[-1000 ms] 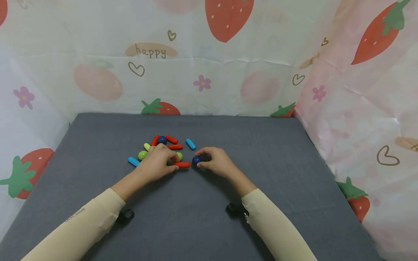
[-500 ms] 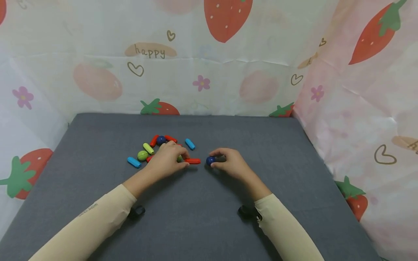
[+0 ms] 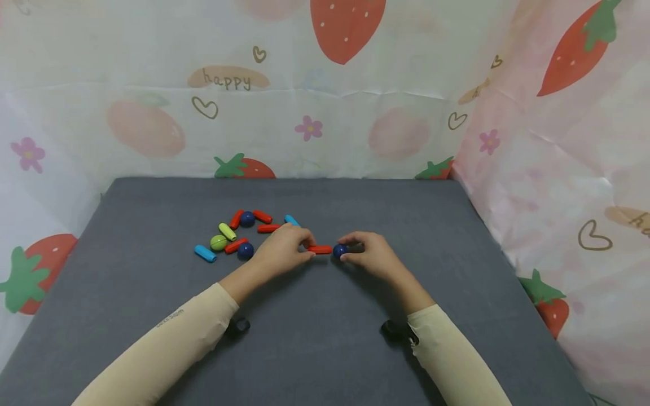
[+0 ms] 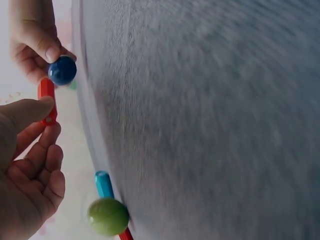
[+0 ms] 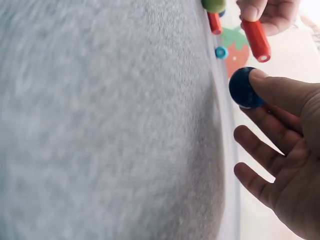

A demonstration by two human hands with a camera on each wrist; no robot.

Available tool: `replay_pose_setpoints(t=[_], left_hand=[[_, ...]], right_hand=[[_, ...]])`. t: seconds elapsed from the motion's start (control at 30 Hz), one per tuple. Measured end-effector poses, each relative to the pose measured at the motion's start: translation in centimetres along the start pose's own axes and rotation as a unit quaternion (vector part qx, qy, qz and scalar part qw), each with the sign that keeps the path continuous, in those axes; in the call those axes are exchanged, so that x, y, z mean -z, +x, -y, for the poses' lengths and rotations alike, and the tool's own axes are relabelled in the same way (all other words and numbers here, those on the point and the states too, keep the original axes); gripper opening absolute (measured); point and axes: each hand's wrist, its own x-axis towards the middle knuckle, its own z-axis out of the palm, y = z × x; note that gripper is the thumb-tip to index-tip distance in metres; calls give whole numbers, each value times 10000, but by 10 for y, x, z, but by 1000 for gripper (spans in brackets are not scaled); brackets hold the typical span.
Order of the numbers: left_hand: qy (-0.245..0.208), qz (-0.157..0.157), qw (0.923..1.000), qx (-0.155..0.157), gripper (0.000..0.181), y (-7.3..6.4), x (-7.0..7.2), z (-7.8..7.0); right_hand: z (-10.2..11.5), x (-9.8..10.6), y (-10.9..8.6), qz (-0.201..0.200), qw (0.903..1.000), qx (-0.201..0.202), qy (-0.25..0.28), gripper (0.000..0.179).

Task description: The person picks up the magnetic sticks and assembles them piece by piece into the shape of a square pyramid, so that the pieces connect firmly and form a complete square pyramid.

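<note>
My left hand [image 3: 285,248] pinches a red rod [image 3: 321,250] between thumb and fingers; a small hole shows in the end of this rod [image 5: 263,58] in the right wrist view. Opposite it, my right hand [image 3: 373,254] holds a dark blue ball [image 3: 339,251] between thumb and forefinger, its other fingers spread in the right wrist view. The rod points at the ball, its free end close beside the ball's left side in the head view. Seen from the left wrist, the blue ball [image 4: 62,70] overlaps the tip of the red rod [image 4: 46,90].
Left of my hands lies a loose group on the grey cloth-covered table [image 3: 315,349]: several red rods [image 3: 236,246], blue balls [image 3: 245,251], a green ball [image 3: 218,243], a yellow-green rod [image 3: 227,231] and a light blue rod [image 3: 205,253]. Another light blue rod [image 3: 291,220] sits behind my left hand.
Both hands have moved right, the left carrying the red rod, the right the blue ball. The gap between rod and ball has narrowed, and pieces behind the left hand have come into view.
</note>
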Motion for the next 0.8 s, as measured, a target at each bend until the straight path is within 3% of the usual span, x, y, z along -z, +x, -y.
replay_pose_setpoints(t=[0.37, 0.8], left_hand=[[165, 141, 9997, 128, 13, 13, -13, -8], [195, 314, 9988, 323, 13, 15, -19, -10]], right_hand=[[-7, 4, -4, -10, 9998, -163, -127, 34], [-14, 2, -3, 51, 9996, -140, -226, 34]])
